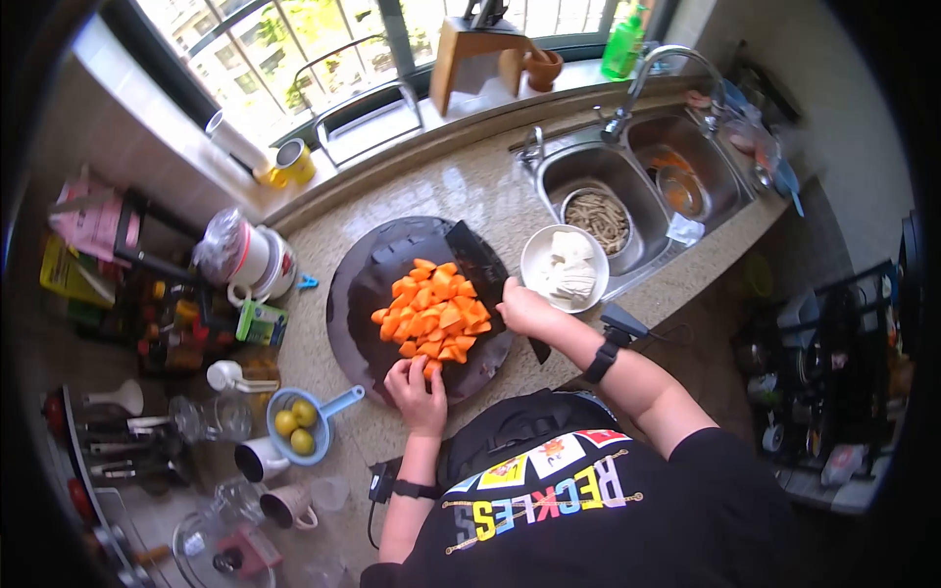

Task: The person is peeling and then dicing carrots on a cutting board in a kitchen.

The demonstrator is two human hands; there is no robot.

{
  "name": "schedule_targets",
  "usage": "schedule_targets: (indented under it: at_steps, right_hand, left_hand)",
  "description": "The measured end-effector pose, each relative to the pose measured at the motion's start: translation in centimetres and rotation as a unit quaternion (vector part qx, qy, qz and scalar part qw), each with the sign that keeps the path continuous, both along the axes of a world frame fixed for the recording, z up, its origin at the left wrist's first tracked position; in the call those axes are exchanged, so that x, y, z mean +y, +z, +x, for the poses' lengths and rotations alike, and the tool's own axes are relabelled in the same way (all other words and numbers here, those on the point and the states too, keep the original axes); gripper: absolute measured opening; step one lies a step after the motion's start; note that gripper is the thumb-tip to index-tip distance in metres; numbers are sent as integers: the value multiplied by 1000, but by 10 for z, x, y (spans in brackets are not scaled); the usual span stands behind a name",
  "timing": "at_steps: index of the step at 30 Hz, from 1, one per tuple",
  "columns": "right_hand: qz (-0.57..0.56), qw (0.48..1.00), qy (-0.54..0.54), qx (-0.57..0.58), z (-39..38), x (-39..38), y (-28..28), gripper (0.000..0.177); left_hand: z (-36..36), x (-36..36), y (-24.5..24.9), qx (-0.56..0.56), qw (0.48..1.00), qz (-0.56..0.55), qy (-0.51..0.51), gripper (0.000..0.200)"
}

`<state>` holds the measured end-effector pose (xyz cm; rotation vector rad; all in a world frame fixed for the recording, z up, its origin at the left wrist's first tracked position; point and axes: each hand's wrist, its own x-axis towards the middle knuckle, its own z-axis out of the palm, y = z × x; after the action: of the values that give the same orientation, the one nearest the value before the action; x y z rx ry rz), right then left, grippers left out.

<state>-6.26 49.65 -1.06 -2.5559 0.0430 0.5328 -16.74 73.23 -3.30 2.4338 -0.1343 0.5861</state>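
Observation:
A heap of chopped orange carrot pieces lies on the round dark cutting board. My right hand is closed round the cleaver, whose dark blade rests at the right side of the heap and whose handle sticks out below my fist. At the heap's near edge, my left hand has its fingers bent round a few carrot pieces, with orange showing between thumb and fingertips. Just right of my right hand stands a white bowl with white, sliced-looking food in it.
Behind the bowl is a double sink with a pot of brownish strips in its left basin. A blue strainer with yellow-green fruit stands left of the board, near mugs. A knife block stands at the window.

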Motion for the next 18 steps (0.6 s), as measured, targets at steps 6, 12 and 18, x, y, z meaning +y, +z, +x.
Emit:
schedule_targets:
  at_steps: [6,12,18]
  right_hand:
    - [-58,998,6,-3,-1,3,-6,69]
    - [-81,996,37,-10,3,5,-17,80]
    - [-61,996,65,-27,2,0,-16,74]
  left_hand:
    - [-7,2,0,18,999,-14,24,34]
    - [-15,3,-2,17,998,-25,52,30]
    - [-23,4,0,4,996,-45,78,27]
